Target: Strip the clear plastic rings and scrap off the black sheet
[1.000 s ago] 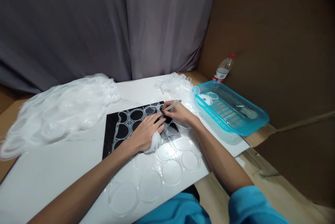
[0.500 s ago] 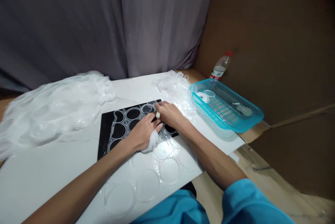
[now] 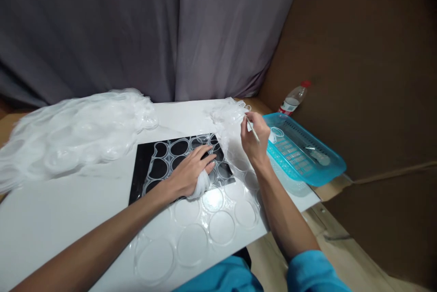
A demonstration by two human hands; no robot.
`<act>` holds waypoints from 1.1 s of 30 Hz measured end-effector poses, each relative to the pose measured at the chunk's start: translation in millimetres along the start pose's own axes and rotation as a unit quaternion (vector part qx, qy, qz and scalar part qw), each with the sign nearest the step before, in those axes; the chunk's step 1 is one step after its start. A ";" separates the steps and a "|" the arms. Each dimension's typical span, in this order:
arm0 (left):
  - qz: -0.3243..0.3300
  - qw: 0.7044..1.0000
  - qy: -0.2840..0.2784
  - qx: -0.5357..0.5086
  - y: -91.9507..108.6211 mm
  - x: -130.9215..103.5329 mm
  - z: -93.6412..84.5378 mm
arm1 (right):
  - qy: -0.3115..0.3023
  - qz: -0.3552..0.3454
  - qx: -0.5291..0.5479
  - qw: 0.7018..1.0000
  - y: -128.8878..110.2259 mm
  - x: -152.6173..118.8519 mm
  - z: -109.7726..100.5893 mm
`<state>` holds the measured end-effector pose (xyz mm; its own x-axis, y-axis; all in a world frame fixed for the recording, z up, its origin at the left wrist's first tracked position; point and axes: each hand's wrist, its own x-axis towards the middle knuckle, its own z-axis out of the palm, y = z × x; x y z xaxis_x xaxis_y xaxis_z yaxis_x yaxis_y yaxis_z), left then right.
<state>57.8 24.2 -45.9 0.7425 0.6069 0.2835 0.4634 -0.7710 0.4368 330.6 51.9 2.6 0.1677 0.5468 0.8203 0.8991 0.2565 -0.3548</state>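
Note:
My left hand (image 3: 189, 169) lies flat, fingers spread, on a clear sheet of rubbery rings (image 3: 191, 242). Part of that sheet covers a black board (image 3: 140, 164), and the rest spreads over the white table toward me. A bunched white cloth (image 3: 200, 185) sits against the thumb side of this hand; whether it is wrapped on is not clear. Closed around a thin pale stick-like tool (image 3: 253, 130), my right hand (image 3: 255, 139) is raised between the board and the blue basket. The tool's tip is too small to make out.
A large heap of clear ring sheets (image 3: 75, 135) fills the left of the white table (image 3: 85, 210). Translucent scraps (image 3: 228, 114) pile up behind the board. The blue basket (image 3: 327, 176) at right holds white rings (image 3: 277, 134). Behind it stands a bottle (image 3: 294, 97).
My right hand has moved off the sheet, rightward and up, with the thin tool now showing in it. My left hand stays flat on the sheet. The view has shifted slightly.

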 end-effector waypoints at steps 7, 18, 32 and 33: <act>-0.007 1.000 -0.010 -0.006 -1.3 -1.6 2.3 | 0.135 0.047 0.004 0.990 11.7 14.0 -24.1; -0.059 0.981 0.148 -0.113 -0.1 3.5 -7.8 | -0.229 -0.057 0.233 0.943 -51.1 -9.3 -8.2; -0.039 0.973 0.125 -0.191 -9.0 0.4 -9.1 | -0.401 -0.036 0.408 0.819 -79.3 -21.5 -11.5; -0.039 0.972 0.123 -0.195 -8.1 0.7 -10.9 | -0.397 -0.039 0.407 0.822 -80.3 -21.9 -12.1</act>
<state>49.2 33.0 -39.9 0.5516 0.7254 0.4117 0.2594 -0.6183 0.7419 259.6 9.7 18.5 -0.4843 0.7686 0.4181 0.2718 0.5864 -0.7631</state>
